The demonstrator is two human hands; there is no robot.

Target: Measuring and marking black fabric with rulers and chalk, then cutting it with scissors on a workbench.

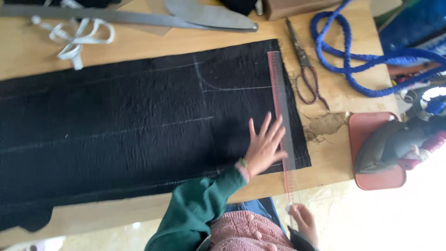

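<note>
Cloth: we see a broad sheet of black, slightly crinkled woollen fabric (130,125) spread flat across a pale wooden table (139,46), with thin white chalk lines (204,86) drawn on it.
Ruler: a long, narrow, transparent pink plastic ruler (280,111) lies along the cloth's right edge and runs off the table's near edge.
Left hand: our left hand (265,148), in a dark green sleeve, lies flat with fingers spread and loose, pressing cloth and ruler, gripping nothing.
Right hand: our right hand (304,222) pinches the ruler's near end between fingertips.
Nearby: slim metal scissors with dark red handles (305,69), a coiled blue braided cord (367,56), a grey iron on a red rounded mat (371,179), large grey steel shears (186,18), white cloth tape (74,35).
</note>
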